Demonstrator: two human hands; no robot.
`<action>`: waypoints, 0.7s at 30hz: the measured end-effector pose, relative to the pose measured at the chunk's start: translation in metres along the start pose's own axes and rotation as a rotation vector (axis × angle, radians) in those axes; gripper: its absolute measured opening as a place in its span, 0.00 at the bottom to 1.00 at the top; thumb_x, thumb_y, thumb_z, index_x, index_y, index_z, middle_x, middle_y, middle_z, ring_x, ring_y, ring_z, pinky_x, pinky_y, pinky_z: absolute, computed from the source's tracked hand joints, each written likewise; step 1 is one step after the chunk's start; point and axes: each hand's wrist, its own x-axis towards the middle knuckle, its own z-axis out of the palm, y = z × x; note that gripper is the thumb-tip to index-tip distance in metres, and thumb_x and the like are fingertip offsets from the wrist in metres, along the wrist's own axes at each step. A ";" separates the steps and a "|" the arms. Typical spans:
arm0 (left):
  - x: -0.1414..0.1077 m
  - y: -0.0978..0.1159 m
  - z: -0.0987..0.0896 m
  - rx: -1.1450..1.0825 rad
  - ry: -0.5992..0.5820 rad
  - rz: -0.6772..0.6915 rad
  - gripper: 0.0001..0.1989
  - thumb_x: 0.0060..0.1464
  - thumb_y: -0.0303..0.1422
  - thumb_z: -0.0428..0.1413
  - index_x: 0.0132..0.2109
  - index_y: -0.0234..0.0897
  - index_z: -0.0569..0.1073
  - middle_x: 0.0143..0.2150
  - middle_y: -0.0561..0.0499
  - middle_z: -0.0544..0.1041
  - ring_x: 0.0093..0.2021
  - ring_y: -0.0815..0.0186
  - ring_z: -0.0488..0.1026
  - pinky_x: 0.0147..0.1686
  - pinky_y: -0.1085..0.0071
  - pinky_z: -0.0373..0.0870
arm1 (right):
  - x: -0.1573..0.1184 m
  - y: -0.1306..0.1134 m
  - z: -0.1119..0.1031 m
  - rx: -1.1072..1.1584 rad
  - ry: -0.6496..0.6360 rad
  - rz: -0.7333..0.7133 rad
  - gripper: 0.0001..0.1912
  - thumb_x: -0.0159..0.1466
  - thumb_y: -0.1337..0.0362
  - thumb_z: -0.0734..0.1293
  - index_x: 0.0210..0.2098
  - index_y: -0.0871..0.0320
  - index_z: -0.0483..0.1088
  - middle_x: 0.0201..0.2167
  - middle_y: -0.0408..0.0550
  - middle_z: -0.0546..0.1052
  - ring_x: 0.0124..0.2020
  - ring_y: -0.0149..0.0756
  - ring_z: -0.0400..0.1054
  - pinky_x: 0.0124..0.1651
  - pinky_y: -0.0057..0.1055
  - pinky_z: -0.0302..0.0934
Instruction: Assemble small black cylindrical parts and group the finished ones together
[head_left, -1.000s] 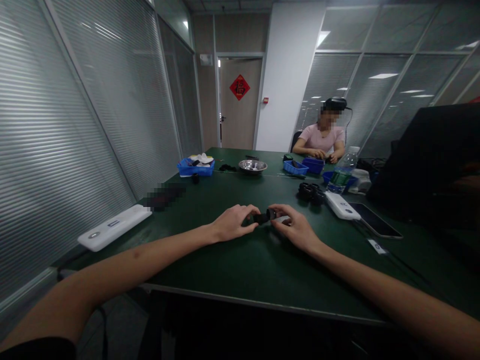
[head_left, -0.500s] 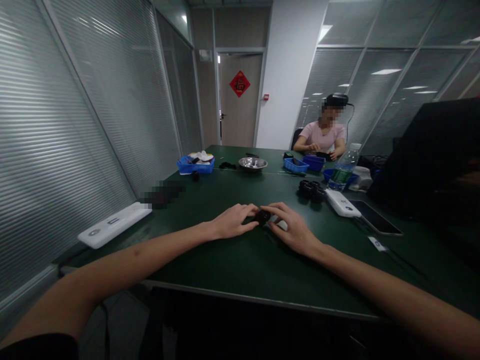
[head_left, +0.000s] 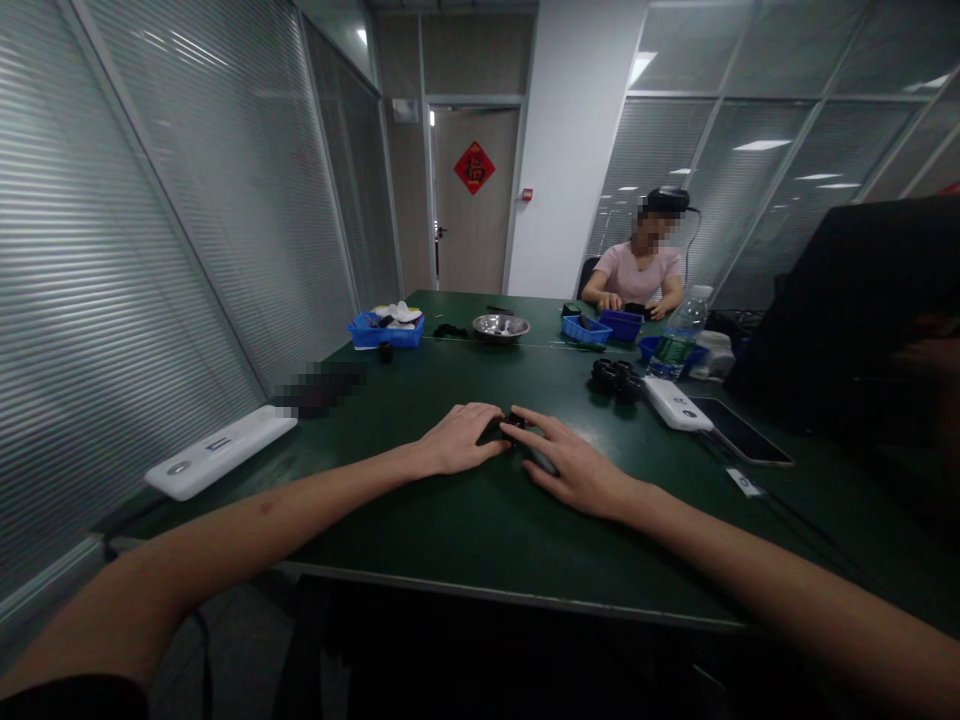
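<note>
A small black round part (head_left: 514,424) stands on the green table (head_left: 442,530) between my hands, partly hidden by fingers. My left hand (head_left: 463,440) comes from the left, its thumb and fingertips closed on the part's left side. My right hand (head_left: 574,465) lies to the right of it, fingers spread, with the index and middle fingertips reaching over the part. A greyish patch shows under the right palm; I cannot make out what it is.
Several black round parts (head_left: 616,380) stand right of centre. Behind are a metal bowl (head_left: 500,328), a blue basket (head_left: 386,332) and blue trays (head_left: 621,324). A bottle (head_left: 677,335), white power bank (head_left: 675,403) and phone (head_left: 741,430) lie right. Another person (head_left: 637,270) sits across.
My right hand's fingers have straightened and spread over the black part, where before they curled beside it. The view has shifted slightly.
</note>
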 end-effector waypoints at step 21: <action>-0.006 0.007 -0.012 0.002 -0.090 -0.021 0.33 0.68 0.56 0.45 0.67 0.37 0.65 0.69 0.40 0.66 0.69 0.50 0.62 0.66 0.50 0.58 | -0.018 0.126 -0.022 -0.519 0.012 0.650 0.35 0.71 0.49 0.59 0.73 0.58 0.55 0.75 0.63 0.52 0.67 0.69 0.58 0.60 0.58 0.64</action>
